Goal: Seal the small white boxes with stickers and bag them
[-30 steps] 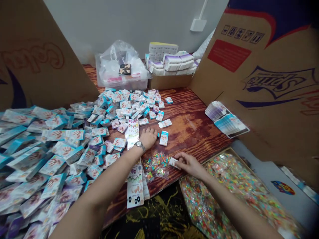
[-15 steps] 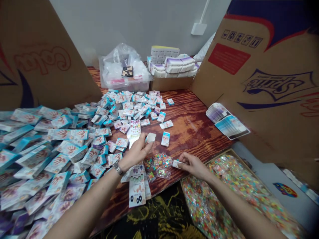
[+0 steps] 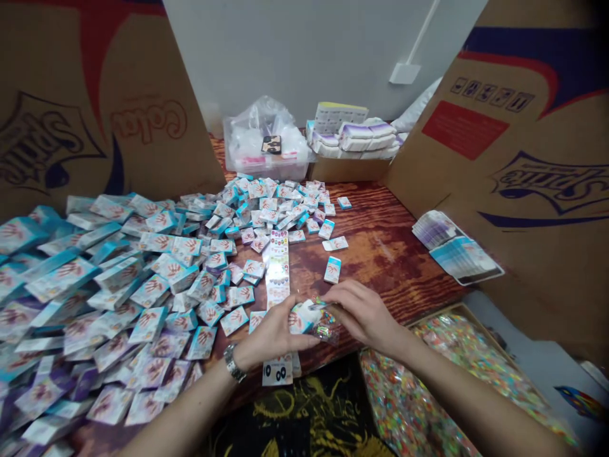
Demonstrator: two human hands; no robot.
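My left hand [image 3: 278, 330], with a metal watch on its wrist, is closed round a small white and blue box [image 3: 299, 319]. Against the box's right end is my right hand [image 3: 359, 311], its fingers pinched on something small that I cannot make out. Under and between the hands lie clear packets of coloured pieces [image 3: 326, 333]. Printed sticker strips [image 3: 278, 266] run beneath my left hand. A single blue and white box [image 3: 332, 270] lies just beyond my fingers.
A large heap of small boxes [image 3: 162, 273] covers the left side. At right are a carton of coloured packets [image 3: 457, 355] and a fanned card stack [image 3: 457, 247]. Behind stand a plastic tub [image 3: 266, 168] and a carton of bundles [image 3: 349, 170]. Tall cardboard [image 3: 537, 171] flanks both sides.
My hands have come together over the packets. A white and blue box now shows in my left hand. The view has turned slightly left.
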